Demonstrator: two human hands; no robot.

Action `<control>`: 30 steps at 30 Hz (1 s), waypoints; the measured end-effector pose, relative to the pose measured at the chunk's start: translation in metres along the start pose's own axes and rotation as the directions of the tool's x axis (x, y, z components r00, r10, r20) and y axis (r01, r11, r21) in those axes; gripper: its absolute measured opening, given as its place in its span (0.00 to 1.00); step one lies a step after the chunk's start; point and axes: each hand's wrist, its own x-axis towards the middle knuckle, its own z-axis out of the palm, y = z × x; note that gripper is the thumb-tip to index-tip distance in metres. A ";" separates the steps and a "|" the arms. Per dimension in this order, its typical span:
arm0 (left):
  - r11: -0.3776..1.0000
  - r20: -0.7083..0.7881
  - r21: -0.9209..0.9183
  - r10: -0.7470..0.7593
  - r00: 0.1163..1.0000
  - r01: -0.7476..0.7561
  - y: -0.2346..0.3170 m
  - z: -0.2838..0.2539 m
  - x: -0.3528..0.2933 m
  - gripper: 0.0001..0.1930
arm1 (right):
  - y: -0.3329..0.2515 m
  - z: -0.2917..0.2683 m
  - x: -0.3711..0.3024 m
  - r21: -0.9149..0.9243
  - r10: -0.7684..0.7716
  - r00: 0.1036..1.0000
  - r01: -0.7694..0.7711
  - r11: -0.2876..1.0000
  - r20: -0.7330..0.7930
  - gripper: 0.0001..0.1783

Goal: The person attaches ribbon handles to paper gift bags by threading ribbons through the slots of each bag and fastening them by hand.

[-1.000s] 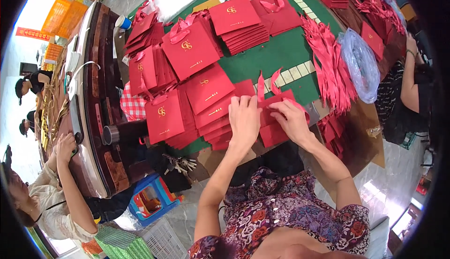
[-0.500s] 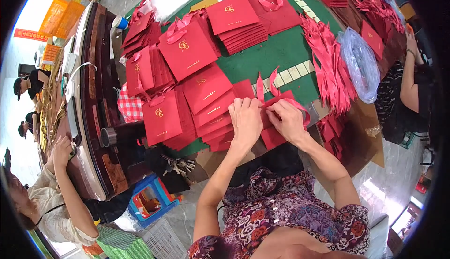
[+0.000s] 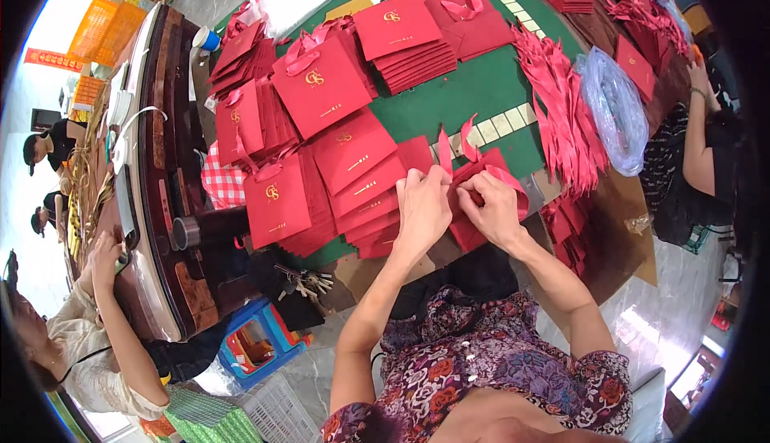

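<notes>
A small red paper bag (image 3: 463,233) lies at the near edge of the table, partly covered by my hands. My left hand (image 3: 425,209) is closed in a pinch at its upper left, where a red ribbon (image 3: 444,148) sticks up past the fingertips. Opposite it, my right hand (image 3: 492,212) pinches close to the bag's upper edge, with a ribbon loop (image 3: 511,184) curving round behind the knuckles. The exact spot each fingertip grips is hidden. Left of my hands lie fanned red bags (image 3: 353,154) with gold print.
A bundle of loose red ribbons (image 3: 557,106) hangs across the table's right side beside a clear bluish plastic bag (image 3: 612,110). More stacked bags (image 3: 405,38) cover the green tabletop (image 3: 425,110). Co-workers sit at left and right. A blue plastic stool (image 3: 261,343) stands lower left.
My hands stay at the same bag, with only slight finger shifts. The right fingers have drawn a little apart from the left. The co-worker's hand at right has moved slightly.
</notes>
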 end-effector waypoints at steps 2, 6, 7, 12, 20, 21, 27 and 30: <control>0.999 0.045 -0.026 -0.035 0.998 0.036 -0.001 0.001 -0.001 0.07 | 0.000 0.000 0.000 0.021 -0.007 1.000 0.007 1.000 -0.023 0.07; 0.998 0.011 -0.052 -0.020 1.000 0.021 0.000 0.006 -0.003 0.06 | 0.002 0.005 -0.002 -0.114 -0.103 0.994 0.099 0.989 -0.030 0.08; 0.999 0.014 -0.042 -0.027 1.000 0.027 0.002 0.007 -0.003 0.06 | 0.004 0.007 -0.004 -0.176 -0.179 0.983 0.169 0.970 -0.041 0.08; 0.994 -0.038 -0.104 -0.040 0.998 0.036 0.002 0.007 -0.003 0.06 | -0.002 -0.007 -0.007 -0.071 -0.064 0.997 0.067 0.995 0.037 0.09; 0.995 0.009 -0.077 -0.068 0.998 0.068 0.014 0.001 -0.003 0.08 | -0.001 -0.013 -0.001 -0.102 -0.040 0.998 0.045 0.994 0.054 0.08; 0.995 -0.022 -0.080 -0.069 0.997 0.067 0.014 0.003 -0.004 0.08 | 0.001 -0.013 -0.002 -0.103 -0.042 0.998 0.047 0.994 0.052 0.08; 0.998 -0.104 -0.041 -0.042 0.994 0.037 0.013 0.007 -0.006 0.08 | -0.011 -0.031 0.005 -0.066 -0.040 0.986 0.051 0.996 0.164 0.08; 1.000 -0.136 0.010 0.005 0.991 -0.004 0.015 0.006 -0.008 0.08 | -0.012 -0.043 0.025 -0.150 -0.146 0.983 0.161 0.975 0.109 0.08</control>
